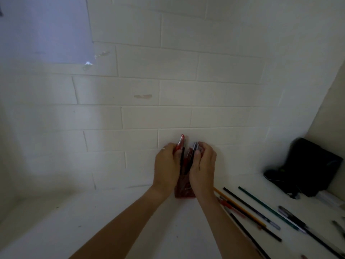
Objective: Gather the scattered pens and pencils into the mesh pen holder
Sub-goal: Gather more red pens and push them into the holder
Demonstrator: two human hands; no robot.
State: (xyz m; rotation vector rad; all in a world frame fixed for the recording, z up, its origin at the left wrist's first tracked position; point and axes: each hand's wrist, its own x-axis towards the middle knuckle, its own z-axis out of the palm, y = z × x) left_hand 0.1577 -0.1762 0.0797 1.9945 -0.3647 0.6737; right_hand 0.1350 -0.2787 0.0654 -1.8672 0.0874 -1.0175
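Observation:
A red mesh pen holder (pixel 184 191) stands on the white surface against the tiled wall. Between my two hands, several pens stick up out of it, among them a red pen (pixel 180 142), a thin black one (pixel 182 159) and a silver-tipped one (pixel 195 146). My left hand (pixel 167 165) wraps the left side of the bunch and touches the red pen. On the right side of the bunch, my right hand (pixel 202 165) has its fingers curled over the silver-tipped pens. Several pens and pencils (pixel 252 208) lie scattered on the surface to the right.
A black pouch (pixel 306 167) sits at the right in the corner. The white tiled wall (pixel 168 90) rises straight behind the holder. A pale sheet of paper (pixel 44 28) hangs on the wall at top left. A small white object (pixel 328 198) lies near the pouch.

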